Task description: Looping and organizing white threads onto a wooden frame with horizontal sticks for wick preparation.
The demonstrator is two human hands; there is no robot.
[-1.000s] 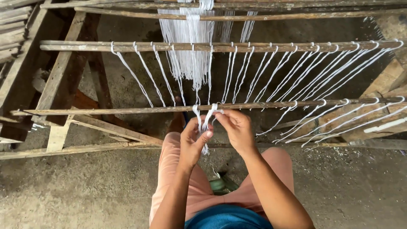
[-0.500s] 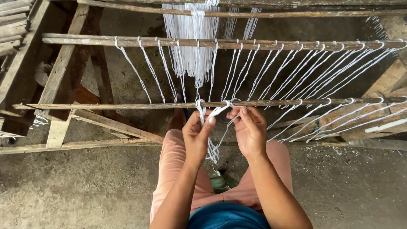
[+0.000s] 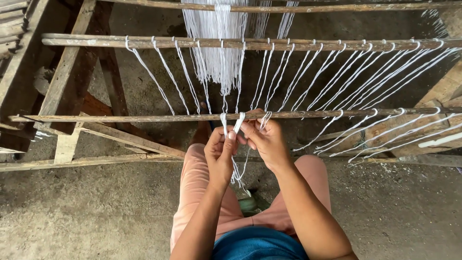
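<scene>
- Left hand [image 3: 220, 153]: fingers pinch white cord [image 3: 237, 123] just below lower rod [image 3: 144, 117].
- Right hand [image 3: 265, 139]: fingers closed on the same cord, touching the left.
- Beyond: upper rod [image 3: 86, 42] carries looped cords [image 3: 308, 77].

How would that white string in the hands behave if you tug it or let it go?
The white string is probably floppy: its loose end dangles below the left hand. It looks light, since thin strands span the wooden rod without bending it. A tug from the right hand would likely tighten it.
</scene>
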